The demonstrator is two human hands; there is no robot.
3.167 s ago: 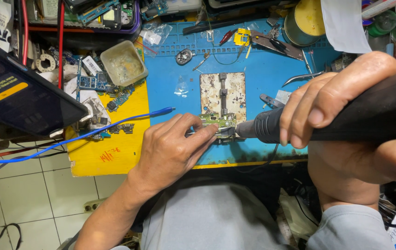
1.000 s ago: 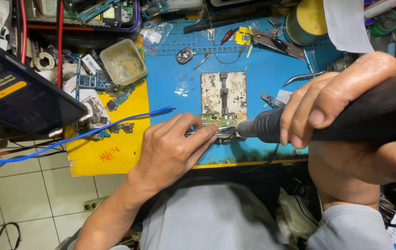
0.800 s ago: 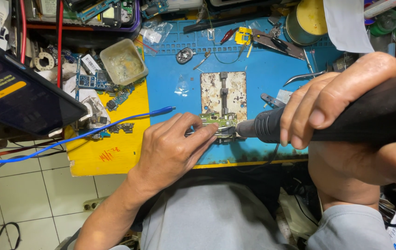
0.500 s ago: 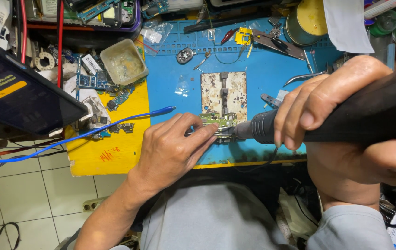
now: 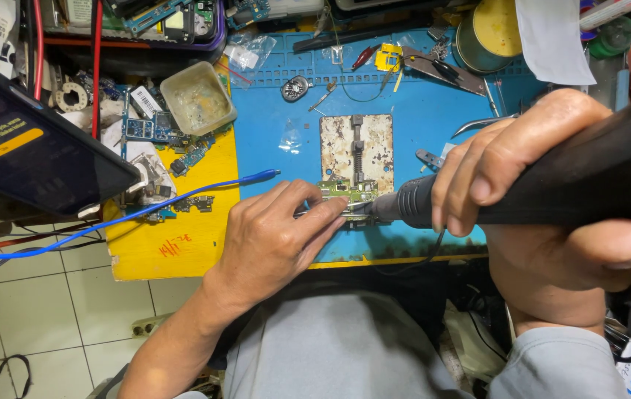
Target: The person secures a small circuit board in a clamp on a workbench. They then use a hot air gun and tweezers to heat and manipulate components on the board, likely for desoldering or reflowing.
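**Green circuit board under the hot nozzle, work in progress**

Green and small, the circuit board (image 5: 350, 193) is seen at the near edge of the blue mat (image 5: 419, 96), just below the worn metal holder plate (image 5: 357, 145), and it seems to be clamped at that plate's lower end.

At the far left, a dark tablet (image 5: 31, 144) is propped up with its screen lit. A blue cable (image 5: 108, 222) is laid from the left edge across the yellow part of the worktop (image 5: 175, 251), and its plug ends near the mat. Loose board fragments (image 5: 175, 151) and a cloudy plastic tub (image 5: 197, 97) are scattered above it.

The left hand (image 5: 271, 240) is laid flat beside the board, the fingers closed together around something thin, probably tweezers, of which only a small metal tip is visible; this cannot be told with certainty. The tip is held against the left side of the board.

The right hand (image 5: 551, 192) is wrapped firmly around a thick black heating tool (image 5: 551, 185), and its metal nozzle (image 5: 380, 208) is pointed at the right edge of the board, very close or touching.

It is judged that the preparation is finished: the board is fixed and both tools are applied. The heating itself appears to be in the middle. No loosened part is seen lifted away, so the removal or placing of a component is judged as not yet done.
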